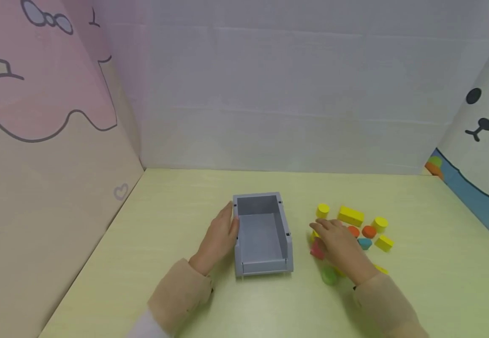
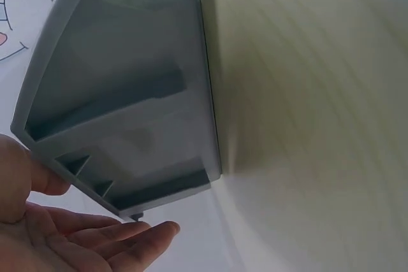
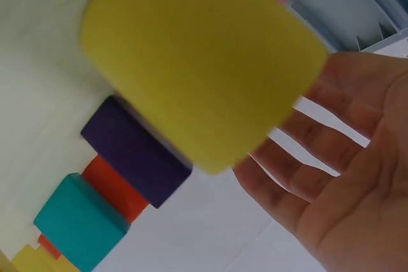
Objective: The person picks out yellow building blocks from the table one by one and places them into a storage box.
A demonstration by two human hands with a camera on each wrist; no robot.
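A grey open-front plastic bin (image 1: 263,237) stands on the table. My left hand (image 1: 219,237) lies along its left side, thumb by the rim; in the left wrist view the fingers (image 2: 143,246) are extended beside the bin wall (image 2: 121,87). Over a group of coloured toy blocks hovers my right hand (image 1: 340,244), fingers spread and reaching among them. A large yellow block (image 3: 204,62) fills much of the right wrist view, near the fingers but not visibly gripped. Beyond it are a purple block (image 3: 137,151), a red block (image 3: 115,186) and a teal block (image 3: 83,221).
Around the right hand lie a yellow cylinder (image 1: 322,210), a long yellow block (image 1: 351,215), an orange-red block (image 1: 369,232), a pinkish-red block (image 1: 317,251) and a green block (image 1: 330,275). A pale wall (image 1: 286,103) closes the table's back; printed panels flank both sides.
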